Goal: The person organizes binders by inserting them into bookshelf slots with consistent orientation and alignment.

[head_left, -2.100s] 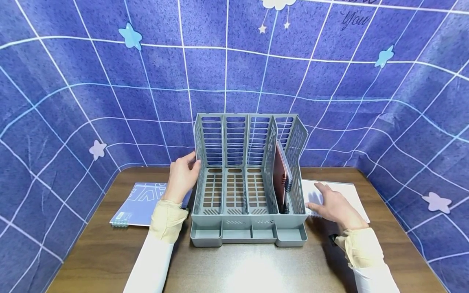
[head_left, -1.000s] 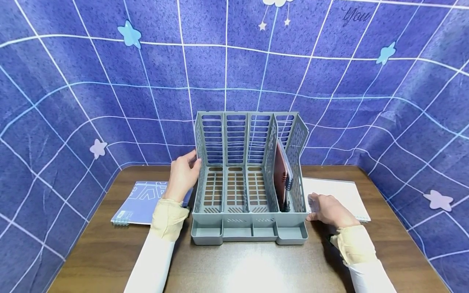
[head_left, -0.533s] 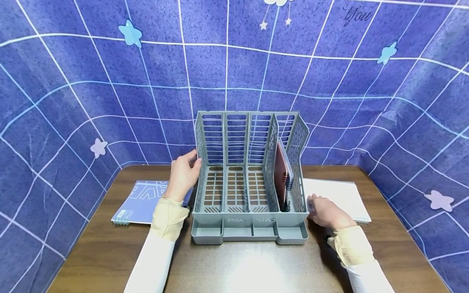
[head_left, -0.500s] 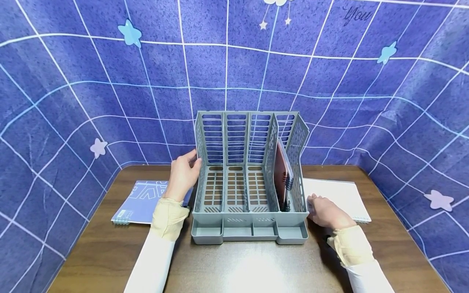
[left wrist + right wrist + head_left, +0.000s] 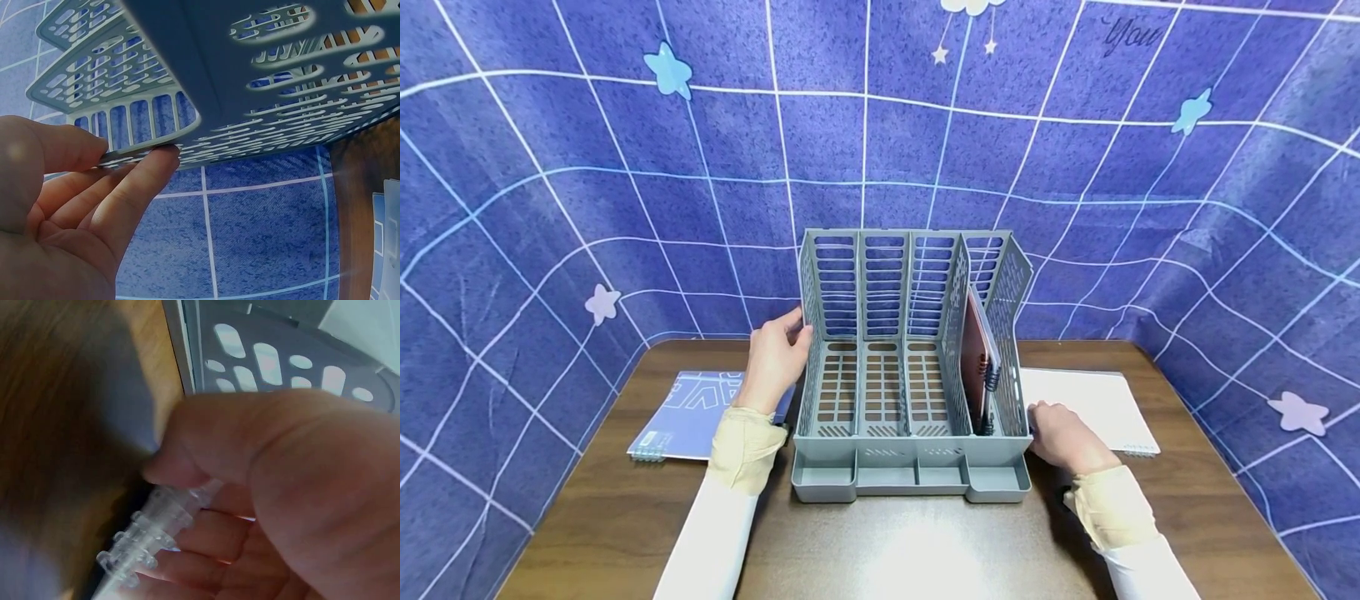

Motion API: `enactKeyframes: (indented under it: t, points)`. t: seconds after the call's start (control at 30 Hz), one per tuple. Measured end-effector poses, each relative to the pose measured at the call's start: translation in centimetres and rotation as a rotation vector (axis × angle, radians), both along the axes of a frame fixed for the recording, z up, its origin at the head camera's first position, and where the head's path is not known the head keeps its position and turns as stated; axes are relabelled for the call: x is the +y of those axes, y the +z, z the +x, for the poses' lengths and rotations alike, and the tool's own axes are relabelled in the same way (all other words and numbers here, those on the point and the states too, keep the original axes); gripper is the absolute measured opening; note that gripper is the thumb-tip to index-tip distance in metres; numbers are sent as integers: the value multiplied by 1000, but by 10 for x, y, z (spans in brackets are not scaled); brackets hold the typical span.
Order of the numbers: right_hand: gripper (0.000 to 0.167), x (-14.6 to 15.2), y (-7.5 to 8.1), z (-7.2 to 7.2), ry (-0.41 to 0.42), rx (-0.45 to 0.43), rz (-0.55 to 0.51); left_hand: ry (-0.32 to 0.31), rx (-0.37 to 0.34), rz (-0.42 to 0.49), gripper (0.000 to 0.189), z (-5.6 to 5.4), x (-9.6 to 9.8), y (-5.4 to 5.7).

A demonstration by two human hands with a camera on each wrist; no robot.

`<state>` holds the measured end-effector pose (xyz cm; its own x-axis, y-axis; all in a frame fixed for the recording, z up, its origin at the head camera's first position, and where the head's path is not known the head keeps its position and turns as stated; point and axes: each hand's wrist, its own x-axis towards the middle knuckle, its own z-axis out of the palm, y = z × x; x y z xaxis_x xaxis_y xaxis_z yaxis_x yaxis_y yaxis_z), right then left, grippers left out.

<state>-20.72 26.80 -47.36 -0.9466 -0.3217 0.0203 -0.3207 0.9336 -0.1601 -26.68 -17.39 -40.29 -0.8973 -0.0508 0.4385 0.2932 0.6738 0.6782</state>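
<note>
A grey desktop file organizer (image 5: 880, 450) stands upright in the middle of the table, its slots side by side. My left hand (image 5: 772, 357) pinches the edge of its left side wall between thumb and fingers (image 5: 140, 194). On the right, a white spiral notebook (image 5: 1093, 408) lies flat beside the organizer. At its near left corner, my right hand (image 5: 1063, 433) grips the notebook. The right wrist view shows the clear coil (image 5: 147, 540) between the thumb (image 5: 206, 440) and curled fingers. In the organizer's rightmost slot, a dark red spiral notebook (image 5: 973, 358) leans, with another light-edged one beside it.
A blue spiral notebook (image 5: 688, 417) lies on the left of the wooden table (image 5: 602, 517), partly under my left forearm. Small trays (image 5: 823, 477) run along the organizer's front. A blue grid-patterned cloth (image 5: 715, 167) hangs behind and at both sides.
My right hand has moved left and down from over the white notebook to its near left corner, and its fingers have curled in. My left hand stays at the organizer's edge.
</note>
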Motion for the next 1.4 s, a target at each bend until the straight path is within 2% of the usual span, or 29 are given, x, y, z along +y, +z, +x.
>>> enactKeyframes:
  t: [0.1,0.37,0.63,0.8,0.93,1.07,1.23,1.4]
  points:
    - [17,2,1,0,0,13,-17,-1,5,1,39,0,0,1]
    - [23,8,15,4,17,50,-96,-2,13,-1,37,1,0,1]
    - [11,10,23,5,-43,70,-100,-5,13,-1,35,0,-2,0]
    - [15,11,29,7,-70,106,-127,-3,4,3,38,0,-1,-1]
    - [9,12,36,9,-106,150,-154,-4,-3,10,38,0,-1,-1]
    - [23,15,41,11,-142,208,-175,-3,-5,11,38,0,-1,-1]
    - [14,19,49,14,-150,321,-196,0,-4,8,39,0,-1,-1]
    - [26,20,61,18,-216,361,-258,-1,-7,14,40,0,-2,-1]
